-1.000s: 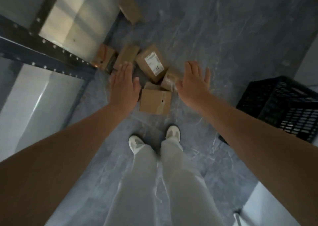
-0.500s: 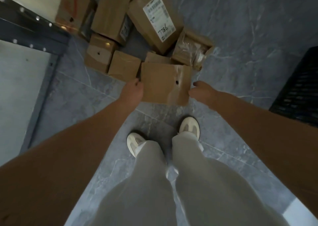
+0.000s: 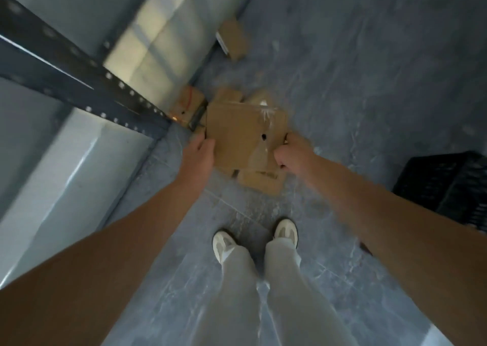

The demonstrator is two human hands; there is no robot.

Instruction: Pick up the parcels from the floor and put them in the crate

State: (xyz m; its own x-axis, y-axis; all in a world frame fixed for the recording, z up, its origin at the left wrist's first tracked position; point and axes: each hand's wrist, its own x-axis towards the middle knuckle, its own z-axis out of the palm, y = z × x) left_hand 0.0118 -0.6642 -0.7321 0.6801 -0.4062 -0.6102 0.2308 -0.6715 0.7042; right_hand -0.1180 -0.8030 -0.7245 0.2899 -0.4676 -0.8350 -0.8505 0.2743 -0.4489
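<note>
I hold a brown cardboard parcel (image 3: 241,134) with a small hole in its top, lifted above the pile. My left hand (image 3: 199,151) grips its left edge and my right hand (image 3: 292,151) grips its right edge. Below it more parcels lie on the grey floor: one (image 3: 259,182) just under the held parcel, one with a red mark (image 3: 191,103) against the rack, and a lone one (image 3: 233,39) farther off by the wall. The black plastic crate (image 3: 448,184) stands at the right edge, partly cut off.
A dark metal rack beam (image 3: 79,82) with pale panels runs along the left. My two feet in white shoes (image 3: 255,237) stand on the grey marbled floor (image 3: 369,95), which stretches away to the right and far side.
Both hands closed on the sides of the nearest parcel and raised it off the floor. The view pulled back up from the pile, and the crate came back into sight.
</note>
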